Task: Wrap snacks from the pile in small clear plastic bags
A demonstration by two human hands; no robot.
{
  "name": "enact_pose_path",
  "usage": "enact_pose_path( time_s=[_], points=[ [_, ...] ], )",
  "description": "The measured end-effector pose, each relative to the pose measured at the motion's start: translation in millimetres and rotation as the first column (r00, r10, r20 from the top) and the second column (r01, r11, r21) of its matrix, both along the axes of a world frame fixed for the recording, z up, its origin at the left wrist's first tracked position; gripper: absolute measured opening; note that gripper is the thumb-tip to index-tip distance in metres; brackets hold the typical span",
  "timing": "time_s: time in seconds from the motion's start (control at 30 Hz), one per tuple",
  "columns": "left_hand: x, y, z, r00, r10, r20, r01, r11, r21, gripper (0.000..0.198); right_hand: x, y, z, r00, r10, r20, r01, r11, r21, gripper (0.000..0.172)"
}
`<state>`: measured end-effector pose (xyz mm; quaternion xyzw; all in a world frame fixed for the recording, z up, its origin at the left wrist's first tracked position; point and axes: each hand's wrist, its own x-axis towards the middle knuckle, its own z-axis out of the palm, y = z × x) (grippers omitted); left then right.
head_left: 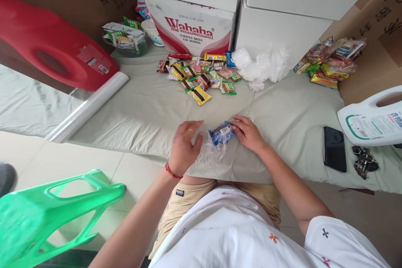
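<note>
A small blue snack packet [221, 132] lies on the cloth-covered surface in front of me, with clear plastic wrap [216, 149] bunched around its near side. My right hand [249, 135] pinches the packet's right end between thumb and fingers. Just left of the packet, my left hand [186, 144] hovers with its thumb and fingers apart, holding nothing. Beyond both hands is a pile of small wrapped snacks [201, 78] in yellow, red, brown and green. Crumpled clear plastic [266, 67] sits at the pile's right.
A roll of plastic film [89, 106] and a red jug [53, 42] are at left, near a tub of snacks [125, 39]. White boxes [194, 25] stand behind. To the right are bagged snacks [334, 63], a phone [335, 149], keys [365, 161] and a white bottle [373, 119]. A green stool [56, 213] stands below.
</note>
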<state>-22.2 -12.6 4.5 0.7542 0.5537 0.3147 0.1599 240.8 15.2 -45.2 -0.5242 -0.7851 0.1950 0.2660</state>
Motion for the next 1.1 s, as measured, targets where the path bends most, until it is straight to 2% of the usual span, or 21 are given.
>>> enact_pose_path(
  time_s=[0.07, 0.13, 0.23, 0.3, 0.4, 0.5, 0.57, 0.63, 0.73, 0.8, 0.9, 0.97, 1.03, 1.1],
  points=[
    [-13, -22, -6.1, 0.991, 0.112, 0.078, -0.118, 0.99, 0.073, 0.024, 0, -1, -4.7, 1.0, -0.024, -0.004, 0.024, 1.0, 0.017, 0.038],
    [-15, -49, -15.5, 0.993, 0.087, 0.076, -0.097, 0.985, 0.146, 0.019, 0, -2, -5.1, 0.999, -0.039, -0.007, 0.039, 0.999, 0.03, 0.039],
    [1, -80, -31.3, 0.999, 0.011, -0.045, -0.001, 0.975, 0.224, 0.05, 0, -4, -3.9, 0.999, -0.044, -0.008, 0.044, 0.998, 0.035, 0.038],
    [15, -86, -37.9, 0.987, 0.01, -0.163, 0.028, 0.973, 0.231, 0.052, 0, -4, -4.0, 0.999, -0.043, -0.005, 0.043, 0.998, 0.046, 0.037],
    [24, -75, -38.7, 0.975, -0.015, -0.223, 0.06, 0.979, 0.196, 0.026, 0, -4, -5.4, 0.999, -0.04, 0.001, 0.039, 0.997, 0.061, 0.037],
    [11, -59, -35.4, 0.995, -0.048, -0.085, 0.062, 0.982, 0.178, 0.015, 0, -4, -7.6, 0.999, -0.043, 0.006, 0.042, 0.996, 0.073, 0.036],
    [-5, -51, -35.8, 0.999, -0.014, 0.048, 0.008, 0.991, 0.134, 0.012, 0, -4, -8.8, 0.999, -0.047, 0.008, 0.047, 0.995, 0.084, 0.035],
    [-21, -46, -38.8, 0.987, 0.055, 0.153, -0.062, 0.997, 0.041, 0.015, 0, -4, -9.7, 0.999, -0.048, 0.007, 0.047, 0.995, 0.09, 0.033],
    [-38, -44, -43.7, 0.967, 0.183, 0.178, -0.167, 0.981, -0.101, 0.021, -1, -4, -10.3, 0.999, -0.05, 0.006, 0.049, 0.995, 0.09, 0.032],
    [-41, -46, -43.3, 0.935, 0.325, 0.143, -0.302, 0.94, -0.161, 0.024, -1, -4, -10.7, 0.999, -0.05, 0.009, 0.049, 0.995, 0.089, 0.031],
    [-36, -47, -35.1, 0.833, 0.527, 0.169, -0.481, 0.84, -0.251, 0.027, -1, -4, -11.8, 0.999, -0.046, 0.018, 0.044, 0.995, 0.094, 0.03],
    [-26, -46, -27.2, 0.812, 0.532, 0.24, -0.452, 0.834, -0.318, 0.035, -2, -4, -12.9, 0.999, -0.049, 0.021, 0.046, 0.994, 0.098, 0.03],
    [-15, -41, -21.0, 0.828, 0.481, 0.287, -0.364, 0.852, -0.376, 0.043, -2, -4, -14.5, 0.998, -0.057, 0.02, 0.054, 0.993, 0.104, 0.03],
    [-5, -34, -18.5, 0.847, 0.453, 0.277, -0.308, 0.844, -0.439, 0.046, -3, -3, -16.3, 0.998, -0.062, 0.017, 0.06, 0.992, 0.109, 0.029]
  ],
)
